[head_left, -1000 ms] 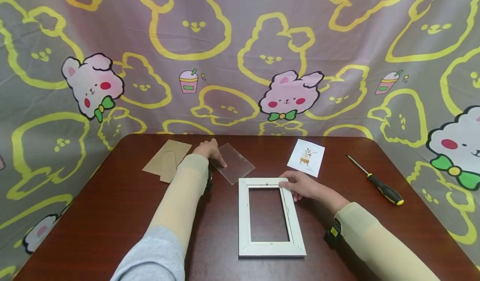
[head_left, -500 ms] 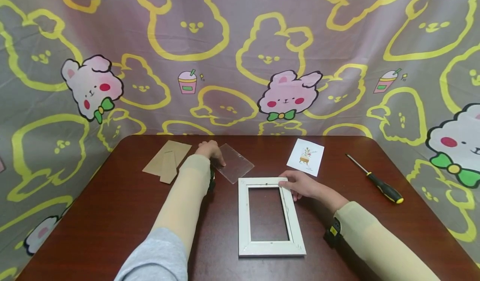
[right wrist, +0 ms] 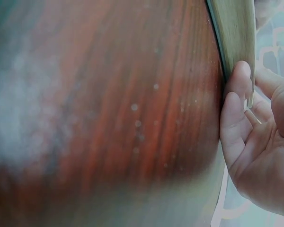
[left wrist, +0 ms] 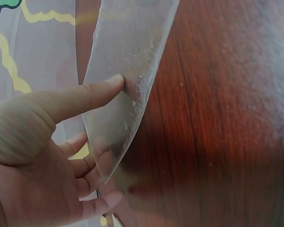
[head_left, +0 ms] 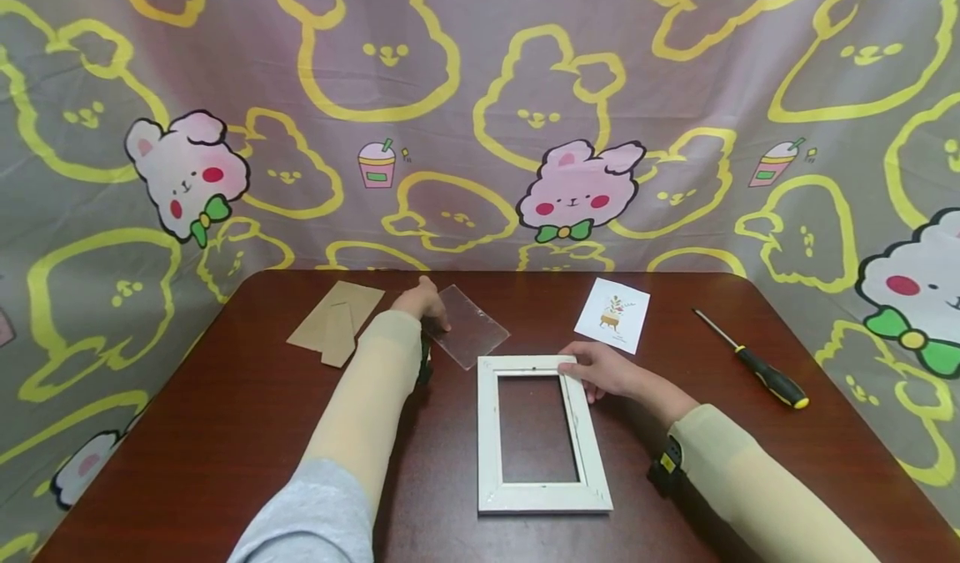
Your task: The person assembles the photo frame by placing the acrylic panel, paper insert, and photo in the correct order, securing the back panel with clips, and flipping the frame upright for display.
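At the far middle of the table, the left hand (head_left: pixel 422 299) pinches the left corner of a clear sheet (head_left: pixel 474 329). In the left wrist view, this hand's (left wrist: pixel 47 137) thumb lies across the sheet (left wrist: pixel 125 47), with fingertips at its edge and partly behind it. An empty white frame (head_left: pixel 488 429) lies flat near the middle. The right hand (head_left: pixel 603 371) grips its upper right corner, thumb on top. The right wrist view shows that hand's (right wrist: pixel 262 142) fingers curled around the frame's edge (right wrist: pixel 234 33).
Brown backing board (head_left: pixel 315 324) with its stand leg (head_left: pixel 338 338) lies at the far left. A white card (head_left: pixel 628 300) with a plant picture is behind the right hand. A screwdriver (head_left: pixel 772 378) with a black and yellow handle lies at the right. A patterned cloth (head_left: pixel 465 62) hangs behind.
The left hand has shifted slightly at the clear sheet's corner, its fingers less spread in the head view. The right hand and the frame have stayed in place.
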Tool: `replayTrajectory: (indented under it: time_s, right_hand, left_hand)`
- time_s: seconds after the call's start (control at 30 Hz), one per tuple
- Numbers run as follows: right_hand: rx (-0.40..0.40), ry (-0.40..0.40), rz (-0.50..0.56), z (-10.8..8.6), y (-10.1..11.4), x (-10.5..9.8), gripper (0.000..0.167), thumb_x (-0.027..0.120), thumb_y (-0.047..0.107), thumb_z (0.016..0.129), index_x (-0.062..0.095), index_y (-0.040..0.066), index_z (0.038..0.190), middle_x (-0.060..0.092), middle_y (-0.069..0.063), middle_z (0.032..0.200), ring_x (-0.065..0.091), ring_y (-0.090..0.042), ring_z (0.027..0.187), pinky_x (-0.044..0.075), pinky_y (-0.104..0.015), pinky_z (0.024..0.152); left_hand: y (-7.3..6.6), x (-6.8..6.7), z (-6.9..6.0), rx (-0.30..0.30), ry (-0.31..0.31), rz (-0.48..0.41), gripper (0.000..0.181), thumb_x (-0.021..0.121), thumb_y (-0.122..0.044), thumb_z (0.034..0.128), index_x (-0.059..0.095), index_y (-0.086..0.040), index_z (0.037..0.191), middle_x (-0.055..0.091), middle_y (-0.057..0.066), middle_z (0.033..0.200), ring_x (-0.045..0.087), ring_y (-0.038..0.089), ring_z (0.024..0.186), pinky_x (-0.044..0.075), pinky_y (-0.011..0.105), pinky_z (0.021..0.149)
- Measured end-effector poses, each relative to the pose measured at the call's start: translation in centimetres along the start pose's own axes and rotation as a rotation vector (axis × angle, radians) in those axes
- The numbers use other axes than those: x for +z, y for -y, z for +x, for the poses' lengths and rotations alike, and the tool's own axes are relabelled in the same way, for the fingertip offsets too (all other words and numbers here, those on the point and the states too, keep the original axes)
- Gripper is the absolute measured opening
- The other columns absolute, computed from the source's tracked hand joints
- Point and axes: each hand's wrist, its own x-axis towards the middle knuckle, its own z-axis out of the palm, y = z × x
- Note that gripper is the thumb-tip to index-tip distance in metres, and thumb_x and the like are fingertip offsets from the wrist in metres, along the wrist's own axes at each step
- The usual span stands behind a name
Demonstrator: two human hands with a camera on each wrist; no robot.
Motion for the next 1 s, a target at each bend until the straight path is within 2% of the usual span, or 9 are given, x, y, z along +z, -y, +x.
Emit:
replayTrajectory:
  time_s: [0.2, 0.3, 0.37, 0.43, 0.53, 0.67, 0.77, 0.87, 1.0]
  right_hand:
    - [0.015, -0.006, -0.008, 0.0, 0.1, -0.1, 0.030, 0.063, 0.022, 0.096, 0.061, 0.003, 0.120, 0.052, -0.002, 0.061, 0.054, -0.016, 0.045, 0.046, -0.030, 0.045]
    - [0.015, -0.007, -0.009, 0.0, 0.1, -0.1, 0.030, 0.063, 0.022, 0.096, 0.061, 0.003, 0.120, 0.052, -0.003, 0.061, 0.054, -0.016, 0.045, 0.046, -0.031, 0.045]
    - [0.018, -0.005, -0.007, 0.0, 0.1, -0.1, 0.031, 0.063, 0.022, 0.096, 0.061, 0.003, 0.120, 0.051, -0.003, 0.061, 0.054, -0.016, 0.045, 0.046, -0.031, 0.045]
    - [0.020, -0.001, -0.007, 0.1, 0.1, -0.1, 0.032, 0.063, 0.023, 0.096, 0.060, 0.003, 0.121, 0.051, -0.002, 0.061, 0.054, -0.016, 0.045, 0.046, -0.030, 0.045]
    - [0.021, 0.010, 0.000, 0.0, 0.0, -0.1, 0.032, 0.063, 0.023, 0.096, 0.060, 0.003, 0.121, 0.051, -0.003, 0.061, 0.054, -0.016, 0.045, 0.046, -0.030, 0.045]
    - [0.017, 0.013, 0.007, 0.0, -0.1, 0.0, 0.032, 0.063, 0.023, 0.096, 0.060, 0.003, 0.120, 0.052, -0.004, 0.062, 0.054, -0.017, 0.045, 0.046, -0.031, 0.046]
    - [0.015, 0.007, -0.001, 0.0, -0.1, -0.1, 0.031, 0.063, 0.023, 0.096, 0.060, 0.003, 0.120, 0.052, -0.003, 0.061, 0.054, -0.016, 0.045, 0.046, -0.032, 0.046]
    - [0.015, 0.004, -0.007, 0.1, -0.1, -0.1, 0.031, 0.062, 0.023, 0.097, 0.060, 0.003, 0.120, 0.051, -0.002, 0.060, 0.054, -0.016, 0.045, 0.046, -0.031, 0.046]
    - [0.022, 0.010, 0.001, 0.1, 0.0, -0.1, 0.032, 0.063, 0.023, 0.096, 0.060, 0.003, 0.121, 0.052, -0.002, 0.061, 0.054, -0.016, 0.045, 0.046, -0.031, 0.046]
  left_hand:
    - [0.7, 0.1, -0.8, 0.004, -0.066, 0.026, 0.115, 0.079, -0.035, 0.0817, -0.005, 0.002, 0.152, 0.030, 0.028, 0.150, 0.030, 0.044, 0.135, 0.030, 0.050, 0.107]
    - [1.2, 0.2, -1.2, 0.015, -0.132, 0.048, 0.104, 0.081, -0.040, 0.0774, 0.021, 0.004, 0.149, 0.046, 0.025, 0.138, 0.043, 0.041, 0.126, 0.033, 0.050, 0.104]
    - [1.6, 0.3, -1.3, 0.040, -0.161, 0.041, 0.083, 0.083, -0.040, 0.0750, 0.045, 0.005, 0.134, 0.057, 0.020, 0.120, 0.054, 0.036, 0.110, 0.041, 0.048, 0.097]
    - [2.0, 0.4, -1.0, 0.071, -0.164, 0.005, 0.060, 0.085, -0.035, 0.0742, 0.056, 0.004, 0.109, 0.058, 0.014, 0.100, 0.058, 0.030, 0.092, 0.048, 0.044, 0.085]
    - [2.5, 0.7, -0.6, 0.119, -0.147, -0.135, 0.045, 0.084, -0.021, 0.0760, 0.056, 0.003, 0.101, 0.054, 0.013, 0.100, 0.057, 0.026, 0.083, 0.053, 0.039, 0.072]
    - [3.1, 0.8, -0.4, 0.173, -0.147, -0.337, 0.056, 0.079, -0.004, 0.0787, 0.050, 0.003, 0.126, 0.046, 0.021, 0.130, 0.059, 0.030, 0.094, 0.053, 0.038, 0.073]
    - [3.5, 0.7, -0.6, 0.199, -0.169, -0.430, 0.062, 0.075, 0.001, 0.0806, 0.047, 0.001, 0.136, 0.042, 0.022, 0.141, 0.060, 0.030, 0.096, 0.053, 0.038, 0.075]
    - [4.0, 0.7, -0.8, 0.202, -0.199, -0.536, 0.062, 0.074, 0.002, 0.0817, 0.047, -0.001, 0.138, 0.051, 0.022, 0.133, 0.063, 0.024, 0.088, 0.053, 0.035, 0.072]
    - [4.5, 0.7, -1.2, 0.195, -0.241, -0.720, 0.060, 0.075, 0.005, 0.0804, 0.050, 0.000, 0.134, 0.065, 0.020, 0.105, 0.063, 0.015, 0.075, 0.052, 0.027, 0.061]
